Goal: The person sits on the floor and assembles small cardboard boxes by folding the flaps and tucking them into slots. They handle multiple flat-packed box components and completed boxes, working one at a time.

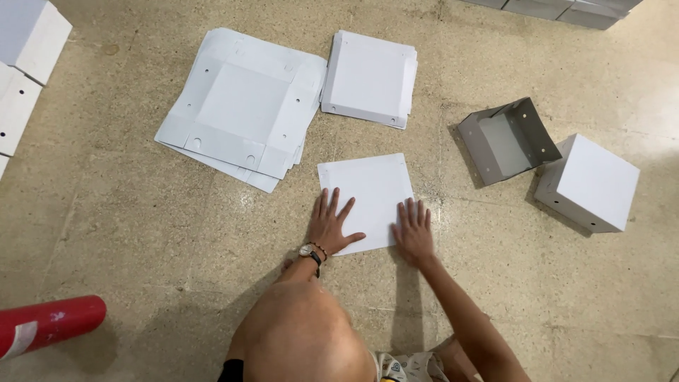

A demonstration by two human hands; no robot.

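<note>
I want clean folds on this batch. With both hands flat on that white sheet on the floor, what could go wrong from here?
The left hand and right hand press only the near edge of the white sheet, so its far side might slide or crease crookedly. The stack of flat sheets lies close and could be nudged.

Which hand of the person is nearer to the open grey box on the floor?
The right hand. It lies flat on the white sheet, below and left of the open grey box. The left hand lies farther left on that sheet.
</note>
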